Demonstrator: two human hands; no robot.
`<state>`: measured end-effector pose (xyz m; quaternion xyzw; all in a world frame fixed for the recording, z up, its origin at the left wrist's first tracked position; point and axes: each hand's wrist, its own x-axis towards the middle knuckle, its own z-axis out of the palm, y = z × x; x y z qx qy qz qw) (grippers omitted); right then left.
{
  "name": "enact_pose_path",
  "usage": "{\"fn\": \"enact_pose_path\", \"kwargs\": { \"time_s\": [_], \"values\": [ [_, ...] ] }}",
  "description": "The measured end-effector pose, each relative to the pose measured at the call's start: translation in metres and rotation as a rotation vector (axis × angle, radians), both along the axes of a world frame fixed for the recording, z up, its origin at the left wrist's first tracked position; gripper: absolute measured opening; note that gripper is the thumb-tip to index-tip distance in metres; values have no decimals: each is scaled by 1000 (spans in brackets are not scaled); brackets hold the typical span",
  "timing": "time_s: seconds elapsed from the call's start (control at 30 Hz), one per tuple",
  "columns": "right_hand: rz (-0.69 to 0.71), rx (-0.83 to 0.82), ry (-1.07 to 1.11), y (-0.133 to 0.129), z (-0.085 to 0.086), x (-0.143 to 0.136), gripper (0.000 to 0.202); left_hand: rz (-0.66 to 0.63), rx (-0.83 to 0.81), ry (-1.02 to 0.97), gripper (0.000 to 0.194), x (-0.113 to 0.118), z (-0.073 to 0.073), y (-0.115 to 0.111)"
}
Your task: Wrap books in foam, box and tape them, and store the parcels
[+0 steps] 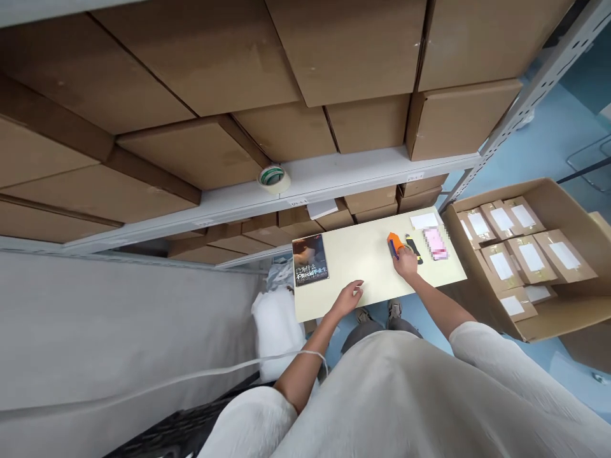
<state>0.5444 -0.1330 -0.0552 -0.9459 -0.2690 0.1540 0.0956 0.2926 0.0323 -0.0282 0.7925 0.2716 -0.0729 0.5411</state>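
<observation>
On the cream table (358, 261), my right hand (405, 262) is wrapped round an orange tape dispenser (395, 243). A black and yellow cutter (413, 247) lies just right of that hand. Further right are a pink item (435, 243), partly pixelated, and a white paper (424, 221). My left hand (349, 298) is over the table's near edge with its fingers slightly bent and apart, holding nothing. A dark book (310, 259) with a printed cover lies at the table's left end, apart from my left hand.
Large brown cartons (353, 44) fill the shelf (353, 172) ahead, where a tape roll (273, 179) sits at the edge. An open carton (563, 318) at the right holds several labelled small boxes (531, 256). White wrapping material (277, 327) stands left of the table.
</observation>
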Motion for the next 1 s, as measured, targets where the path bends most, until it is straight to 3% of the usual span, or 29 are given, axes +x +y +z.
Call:
{"fn": "enact_pose_path", "kwargs": {
  "time_s": [0.1, 0.23, 0.4, 0.57, 0.8, 1.0],
  "values": [
    [4, -9, 32, -3, -9, -1, 35, 20, 3, 16, 37, -1, -2, -3],
    [-4, 0, 62, -2, -8, 0, 35, 37, 9, 19, 37, 1, -2, -8],
    [18, 20, 79, -5, 6, 3, 29, 48, 15, -1, 36, 7, 1, -10],
    [79, 35, 20, 2, 29, 9, 28, 61, 54, -29, 38, 11, 5, 2],
    [335, 168, -17, 49, 51, -1, 30, 259, 151, -60, 39, -7, 6, 26],
    [587, 230, 23, 105, 63, -46, 29, 497, 231, -109, 40, -60, 16, 42]
  ]
}}
